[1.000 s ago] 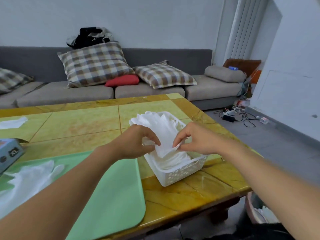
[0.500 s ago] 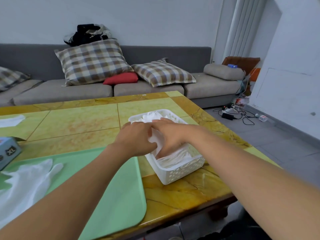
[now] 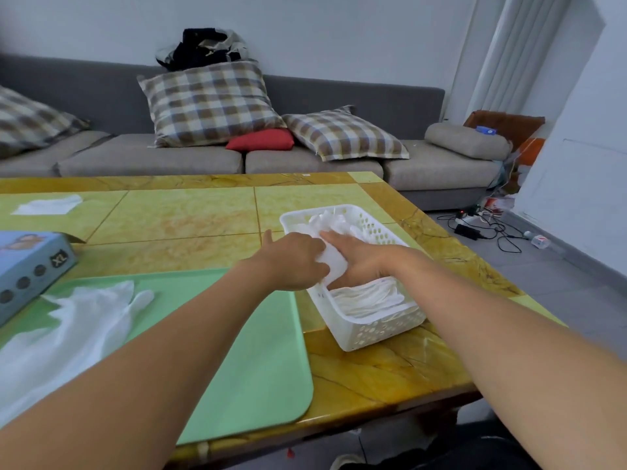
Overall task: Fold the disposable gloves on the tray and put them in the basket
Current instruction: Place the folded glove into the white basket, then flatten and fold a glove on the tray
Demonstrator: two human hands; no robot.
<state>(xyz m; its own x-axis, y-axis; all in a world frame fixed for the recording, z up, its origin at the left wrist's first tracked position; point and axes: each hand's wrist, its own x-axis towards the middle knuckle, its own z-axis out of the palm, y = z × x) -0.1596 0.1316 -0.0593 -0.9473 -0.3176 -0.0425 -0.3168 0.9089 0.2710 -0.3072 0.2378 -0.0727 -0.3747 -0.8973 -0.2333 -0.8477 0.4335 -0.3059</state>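
A white perforated basket [image 3: 368, 329] stands on the yellow table, right of the green tray [image 3: 244, 368], with several folded gloves [image 3: 368, 298] in it. Both my hands are inside its middle. My left hand [image 3: 293, 259] curls its fingers over a folded white glove [image 3: 334, 266] at the basket's left wall, thumb stretched out. My right hand [image 3: 359, 257] lies flat with straight fingers against the same glove and the pile beneath. On the tray's left part lies a loose heap of unfolded gloves [image 3: 68, 334].
A blue box [image 3: 30, 266] marked XL sits at the table's left edge behind the tray. A white sheet [image 3: 47, 205] lies far left on the table. A grey sofa [image 3: 305, 157] with cushions stands behind. Cables [image 3: 481, 228] lie on the floor at right.
The glove held up above the basket a second ago has gone down into it. Both hands have lowered and come together inside the basket, the right one flattening on the glove.
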